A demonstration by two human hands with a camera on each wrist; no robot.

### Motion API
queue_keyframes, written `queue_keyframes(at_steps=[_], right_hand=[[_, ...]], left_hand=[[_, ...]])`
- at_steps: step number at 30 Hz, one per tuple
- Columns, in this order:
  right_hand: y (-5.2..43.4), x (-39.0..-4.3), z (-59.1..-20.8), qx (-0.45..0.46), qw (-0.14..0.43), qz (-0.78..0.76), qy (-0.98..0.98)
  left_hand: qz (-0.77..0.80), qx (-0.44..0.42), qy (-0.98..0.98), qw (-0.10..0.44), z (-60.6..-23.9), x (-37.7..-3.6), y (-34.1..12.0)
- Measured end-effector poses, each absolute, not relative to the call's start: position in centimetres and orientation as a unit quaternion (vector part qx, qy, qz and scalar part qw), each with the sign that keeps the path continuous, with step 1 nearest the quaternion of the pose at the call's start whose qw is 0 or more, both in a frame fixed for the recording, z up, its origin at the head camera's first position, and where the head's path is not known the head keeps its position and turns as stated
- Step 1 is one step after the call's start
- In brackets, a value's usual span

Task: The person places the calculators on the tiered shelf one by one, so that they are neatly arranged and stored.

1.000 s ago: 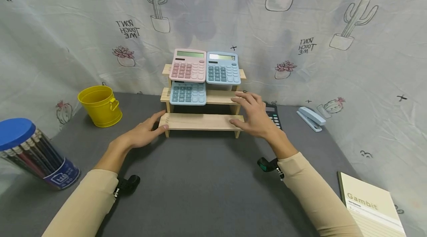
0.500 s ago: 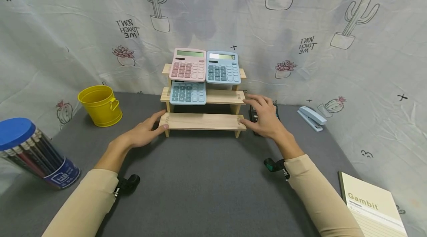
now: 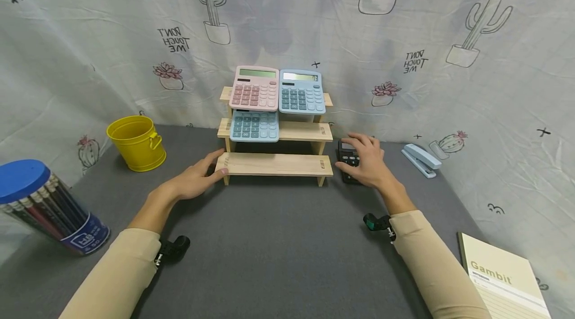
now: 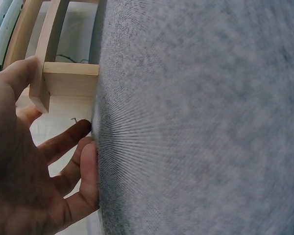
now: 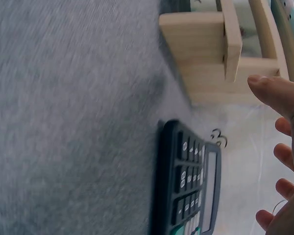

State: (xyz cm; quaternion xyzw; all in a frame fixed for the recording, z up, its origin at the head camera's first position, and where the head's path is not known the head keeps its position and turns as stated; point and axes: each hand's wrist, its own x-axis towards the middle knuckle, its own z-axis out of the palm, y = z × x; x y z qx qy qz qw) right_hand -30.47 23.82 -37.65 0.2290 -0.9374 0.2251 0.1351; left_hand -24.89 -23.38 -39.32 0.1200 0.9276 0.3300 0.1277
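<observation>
Where the gray table [image 3: 278, 239] meets the cactus-print cloth [image 3: 449, 84], a three-step wooden rack [image 3: 275, 164] stands, and both hands are at its bottom step. The left hand [image 3: 193, 179] lies flat on the table at the rack's left end, fingers straight and relaxed, grasping nothing; its thumb touches the front corner of the bottom step (the left wrist view shows the thumb [image 4: 19, 73] against the wooden end piece [image 4: 63, 81]). The right hand [image 3: 366, 161] is over a black calculator [image 3: 348, 157], which lies flat on the table just right of the rack's bottom step. From the head view the fingers spread over the calculator's keys; the right wrist view shows the black calculator [image 5: 186, 186] with the fingertips [image 5: 274, 93] above it and apart from it, so the hand is released and grips nothing.

On the rack: a pink calculator [image 3: 254, 88] and a blue calculator [image 3: 302, 91] side by side on the top step, a second blue calculator [image 3: 254, 126] on the left of the middle step.

Elsewhere: yellow bucket [image 3: 136, 142] at left, a blue-lidded tub of pencils [image 3: 42, 209] nearer left, a pale blue stapler [image 3: 420, 159] at right, a cream notebook [image 3: 503, 279] (cover reads "Gambit") near right.
</observation>
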Motion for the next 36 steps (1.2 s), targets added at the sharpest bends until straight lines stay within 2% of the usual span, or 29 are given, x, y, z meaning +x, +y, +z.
queue_keyframes(at_steps=[12, 36], right_hand=[[25.3, -30.9, -38.4, 0.178, 0.061, 0.230, -0.955], [25.5, -32.3, -40.0, 0.101, -0.027, 0.212, -0.972]], left_hand=[[0.332, 0.119, 0.927, 0.127, -39.5, -24.7, -23.3], [0.330, 0.128, 0.927, 0.120, -39.2, -24.7, -23.2]])
